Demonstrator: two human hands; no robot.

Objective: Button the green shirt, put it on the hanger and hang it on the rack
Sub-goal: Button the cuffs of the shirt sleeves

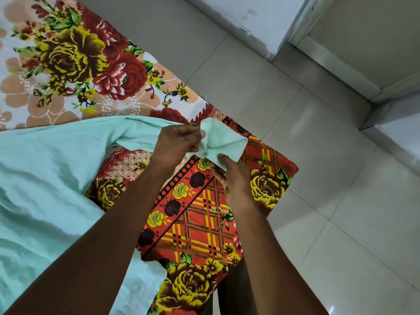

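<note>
Left hand (176,144) and right hand (234,178) pinch the green shirt (45,169) cuff

The green shirt (45,167) is showing as soft, matt woven cloth, rumpling into loose folds, its cuff (223,142) lying thin and limp. The bedsheet (200,226) beneath is looking like printed cotton, flat and dull in finish. The floor tiles (329,212) are gleaming smooth and glossy, catching pale reflections, while the painted wall (238,17) is appearing scuffed and chalky.
</note>
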